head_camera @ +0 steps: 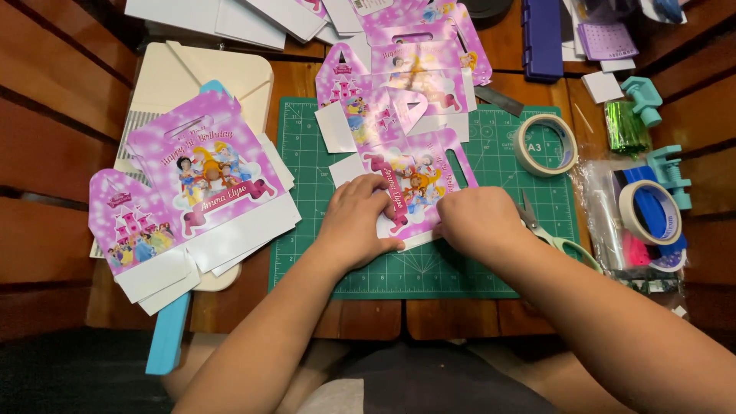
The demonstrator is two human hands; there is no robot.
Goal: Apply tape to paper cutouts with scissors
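Note:
A flat pink printed party-box cutout (410, 175) with cartoon figures and a handle slot lies on the green cutting mat (468, 264). My left hand (359, 221) presses down on its lower left part, fingers curled on the card. My right hand (477, 222) pinches the cutout's lower right edge. Both hands touch the same sheet and nearly meet at its bottom edge.
A stack of the same pink cutouts (195, 184) lies at left over a cream board (230, 73); more cutouts (406, 69) sit behind. Two tape rolls (546, 144) (648, 212), scissors (556, 238), teal tools (642, 96) and a plastic bag of supplies crowd the right.

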